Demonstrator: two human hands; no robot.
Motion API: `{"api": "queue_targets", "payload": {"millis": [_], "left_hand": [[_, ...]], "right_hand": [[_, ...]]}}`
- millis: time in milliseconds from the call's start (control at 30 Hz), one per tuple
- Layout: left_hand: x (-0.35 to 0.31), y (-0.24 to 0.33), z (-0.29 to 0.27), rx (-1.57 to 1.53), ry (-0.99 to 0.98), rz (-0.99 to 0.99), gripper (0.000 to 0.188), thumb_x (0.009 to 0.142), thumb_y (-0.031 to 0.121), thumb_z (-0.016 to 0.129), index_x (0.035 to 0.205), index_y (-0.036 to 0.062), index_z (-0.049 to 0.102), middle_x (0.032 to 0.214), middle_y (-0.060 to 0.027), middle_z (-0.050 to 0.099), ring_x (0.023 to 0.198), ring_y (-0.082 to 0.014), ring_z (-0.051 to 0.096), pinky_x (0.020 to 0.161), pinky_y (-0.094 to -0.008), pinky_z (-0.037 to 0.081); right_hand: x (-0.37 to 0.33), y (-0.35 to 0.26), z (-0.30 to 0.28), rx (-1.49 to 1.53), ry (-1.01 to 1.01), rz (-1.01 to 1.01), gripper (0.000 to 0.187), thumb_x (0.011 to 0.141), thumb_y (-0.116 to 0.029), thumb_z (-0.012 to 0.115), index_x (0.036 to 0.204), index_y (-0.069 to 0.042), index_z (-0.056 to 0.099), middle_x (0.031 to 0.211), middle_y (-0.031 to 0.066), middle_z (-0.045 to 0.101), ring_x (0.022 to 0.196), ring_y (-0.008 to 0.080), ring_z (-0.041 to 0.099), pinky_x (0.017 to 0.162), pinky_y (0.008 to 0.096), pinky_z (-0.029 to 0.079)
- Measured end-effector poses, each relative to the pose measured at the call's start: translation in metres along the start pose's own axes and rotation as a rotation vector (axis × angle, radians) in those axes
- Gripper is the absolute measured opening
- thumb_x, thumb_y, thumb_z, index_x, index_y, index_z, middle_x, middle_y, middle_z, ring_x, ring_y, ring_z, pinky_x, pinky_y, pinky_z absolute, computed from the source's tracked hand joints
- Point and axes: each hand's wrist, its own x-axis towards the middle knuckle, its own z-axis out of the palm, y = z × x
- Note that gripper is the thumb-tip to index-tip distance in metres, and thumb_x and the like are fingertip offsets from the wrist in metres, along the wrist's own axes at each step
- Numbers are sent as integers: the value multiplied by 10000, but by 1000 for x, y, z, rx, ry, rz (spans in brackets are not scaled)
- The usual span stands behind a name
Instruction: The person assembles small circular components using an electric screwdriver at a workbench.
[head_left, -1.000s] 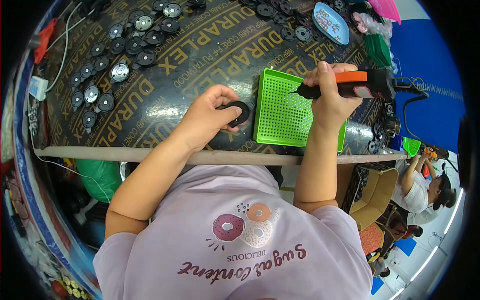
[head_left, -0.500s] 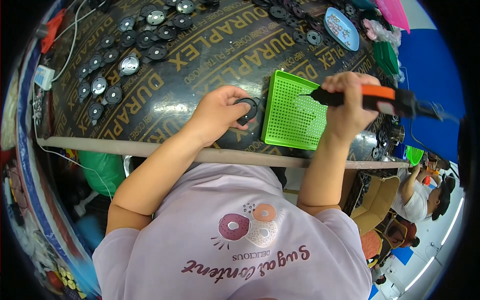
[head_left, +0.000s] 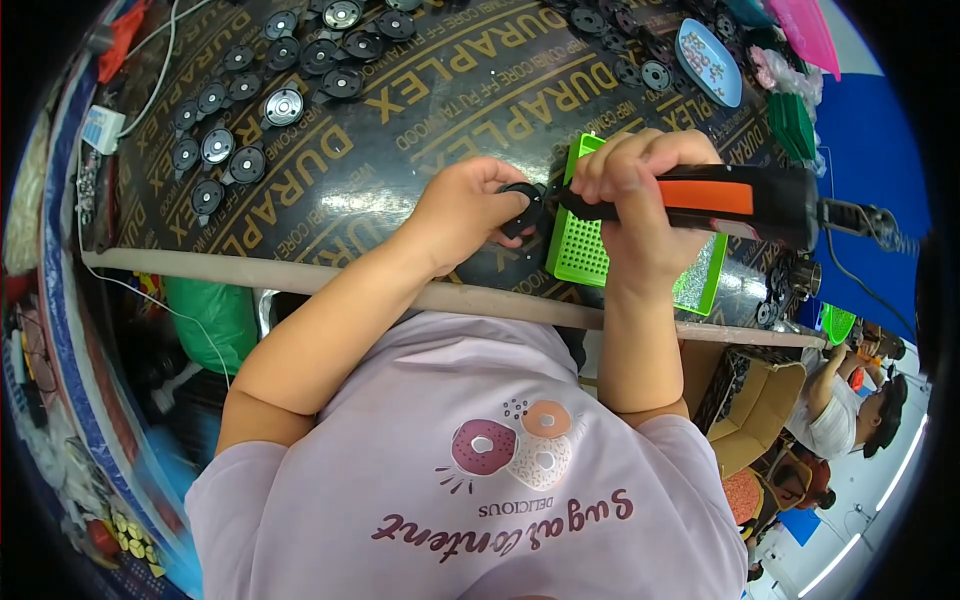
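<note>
Near the table's front edge, my left hand (head_left: 468,212) is closed around a round black plastic part (head_left: 522,208), thumb on its face. My right hand (head_left: 645,190) grips an electric screwdriver (head_left: 740,200) with a black and orange body, held sideways. Its tip reaches the right edge of the black part; whether it touches a screw is too small to tell. Under my right hand lies a green perforated basket (head_left: 578,255), its middle hidden by the hand and forearm. Small pieces seem to lie at its right end.
Several round black parts with metal discs (head_left: 283,105) are spread at the left. More black parts lie far right, beside a blue tray (head_left: 708,62) of small pieces. A cable (head_left: 850,265) hangs by the screwdriver. A cardboard box (head_left: 757,405) stands below the right edge; another person (head_left: 835,405) sits beyond.
My right hand has brought the screwdriver left, from over the basket to the black part. My left hand still holds that part, and the whole view has shifted slightly.
</note>
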Motion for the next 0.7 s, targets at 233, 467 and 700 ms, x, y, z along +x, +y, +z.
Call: {"api": "queue_targets", "payload": {"millis": [233,467,700], "left_hand": [[2,-5,-1,-94,2,32,194,870,37,596,1042,-45,560,865,-87,651,717,-140,647,597,-240,545],[1,-1,0,-72,-3,37,184,868,28,592,1034,-44,563,853,-93,649,712,-143,646,596,-243,546],[-4,5,1,70,26,12,154,864,11,565,1013,-30,570,837,-80,639,711,-134,638,602,-241,541]], "right_hand": [[1,-1,-1,-88,-312,10,219,788,59,621,838,-48,436,671,80,532,560,168,516,571,333,491],[-2,3,0,-86,-274,0,220,762,85,616,839,-43,454,674,91,539,560,169,525,569,330,492],[6,-19,1,145,-287,-43,371,780,-283,780,868,-71,488,680,49,540,583,191,527,528,343,475]]}}
